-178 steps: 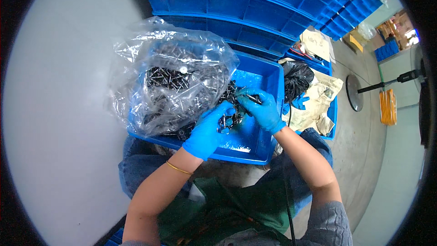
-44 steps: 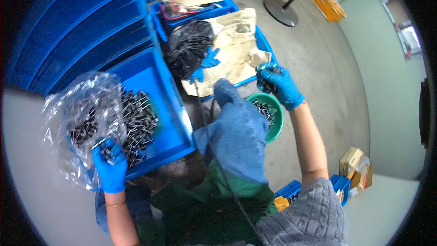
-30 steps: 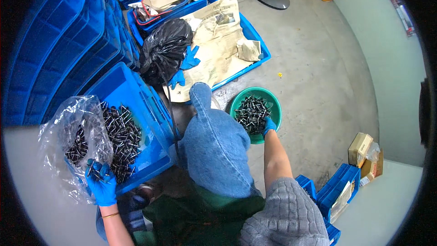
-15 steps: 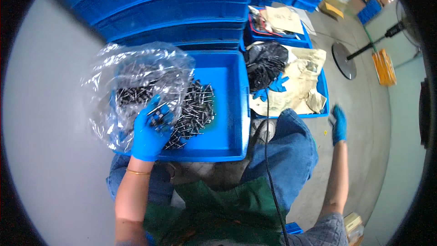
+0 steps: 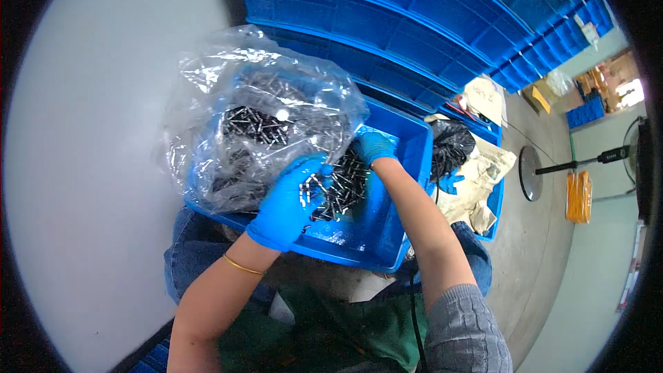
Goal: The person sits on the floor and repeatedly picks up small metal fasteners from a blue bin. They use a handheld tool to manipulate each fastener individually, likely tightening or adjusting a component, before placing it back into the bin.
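Observation:
My left hand (image 5: 290,200), in a blue glove, is curled around a loose handful of small metal pins (image 5: 311,190) with silvery shafts and dark ends. It is over the near side of a blue plastic tray (image 5: 387,252). My right hand (image 5: 375,146), also gloved, reaches down at the far side of the pin pile (image 5: 351,183) in that tray; its fingertips are hidden. A clear plastic bag (image 5: 207,145) with many more such pins (image 5: 252,124) lies in the tray's left part, spilling over its edge.
Stacked blue crates (image 5: 359,21) rise right behind the tray. To the right, another blue bin holds a black plastic bag (image 5: 452,145), brown paper (image 5: 476,176) and a blue glove (image 5: 451,182). A fan stand (image 5: 530,173) is on the floor farther right. A black cable (image 5: 416,318) hangs beside my lap.
My right hand has come from out at the far right into the tray, at the pins. My left hand keeps its pins. The whole view has turned, tilting the tray in it.

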`<state>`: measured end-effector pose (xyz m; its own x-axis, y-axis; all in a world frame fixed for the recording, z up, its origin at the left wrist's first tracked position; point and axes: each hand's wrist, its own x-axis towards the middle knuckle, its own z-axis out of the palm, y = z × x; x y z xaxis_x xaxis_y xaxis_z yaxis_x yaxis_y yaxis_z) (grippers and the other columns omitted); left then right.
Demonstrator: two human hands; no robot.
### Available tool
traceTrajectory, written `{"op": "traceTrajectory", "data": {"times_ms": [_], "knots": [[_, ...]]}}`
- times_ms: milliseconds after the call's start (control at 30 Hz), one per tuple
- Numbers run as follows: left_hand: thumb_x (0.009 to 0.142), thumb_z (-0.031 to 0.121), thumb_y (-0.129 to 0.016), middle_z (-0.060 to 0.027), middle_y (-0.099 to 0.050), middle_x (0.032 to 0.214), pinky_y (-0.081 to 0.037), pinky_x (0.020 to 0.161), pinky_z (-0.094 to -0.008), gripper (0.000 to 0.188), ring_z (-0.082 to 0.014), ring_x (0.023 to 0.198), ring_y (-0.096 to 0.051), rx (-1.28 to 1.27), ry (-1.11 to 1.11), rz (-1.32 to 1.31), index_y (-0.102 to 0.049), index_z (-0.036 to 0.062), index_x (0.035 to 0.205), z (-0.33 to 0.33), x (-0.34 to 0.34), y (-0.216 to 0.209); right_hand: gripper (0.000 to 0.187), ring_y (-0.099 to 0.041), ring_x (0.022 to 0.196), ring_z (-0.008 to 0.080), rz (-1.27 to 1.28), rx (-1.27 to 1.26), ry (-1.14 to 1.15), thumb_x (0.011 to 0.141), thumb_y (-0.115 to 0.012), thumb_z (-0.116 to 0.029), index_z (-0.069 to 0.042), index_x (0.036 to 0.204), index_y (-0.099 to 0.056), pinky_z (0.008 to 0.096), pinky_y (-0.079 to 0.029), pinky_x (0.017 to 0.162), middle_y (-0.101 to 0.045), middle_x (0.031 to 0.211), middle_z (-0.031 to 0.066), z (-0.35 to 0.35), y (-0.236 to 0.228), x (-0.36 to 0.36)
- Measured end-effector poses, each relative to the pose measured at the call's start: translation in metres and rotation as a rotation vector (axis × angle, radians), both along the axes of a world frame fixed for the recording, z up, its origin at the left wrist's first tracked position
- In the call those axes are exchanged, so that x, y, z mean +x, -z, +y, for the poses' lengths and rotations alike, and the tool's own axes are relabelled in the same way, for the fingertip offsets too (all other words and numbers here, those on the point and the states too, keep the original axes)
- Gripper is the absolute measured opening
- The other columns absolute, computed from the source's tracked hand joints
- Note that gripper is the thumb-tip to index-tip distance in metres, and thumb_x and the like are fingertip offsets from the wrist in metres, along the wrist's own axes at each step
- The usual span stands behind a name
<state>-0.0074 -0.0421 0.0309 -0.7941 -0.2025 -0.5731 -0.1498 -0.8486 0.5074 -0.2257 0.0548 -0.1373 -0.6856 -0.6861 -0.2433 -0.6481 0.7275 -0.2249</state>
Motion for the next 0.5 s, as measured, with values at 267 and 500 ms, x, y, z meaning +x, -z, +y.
{"op": "traceTrajectory", "data": {"times_ms": [267,500], "knots": [[0.079,0.019,-0.052,-0.0006,-0.056,0.083,-0.042,0.059,-0.0222,0.017,-0.0098,0.071,-0.053,-0.068,0.022,-0.061,-0.055,0.0132,0.095,0.005,-0.001,0.014,0.019,-0.056,0.077,0.0328,-0.036,-0.046,-0.064,0.073,-0.048,-0.015,-0.006,0.085,-0.06,0.0387,-0.045,0.067,-0.057,0.084,0.0187,0.034,-0.056,0.019],[0.081,0.018,-0.05,-0.0008,-0.056,0.084,-0.041,0.057,-0.0196,0.024,-0.0084,0.071,-0.051,-0.167,0.16,0.062,-0.054,0.0077,0.102,0.04,-0.006,0.011,0.019,-0.058,0.073,0.0228,-0.407,-0.88,-0.034,0.074,-0.055,-0.011,-0.005,0.091,-0.058,0.0291,-0.044,0.063,-0.059,0.084,0.0134,0.082,-0.149,0.105]]}}
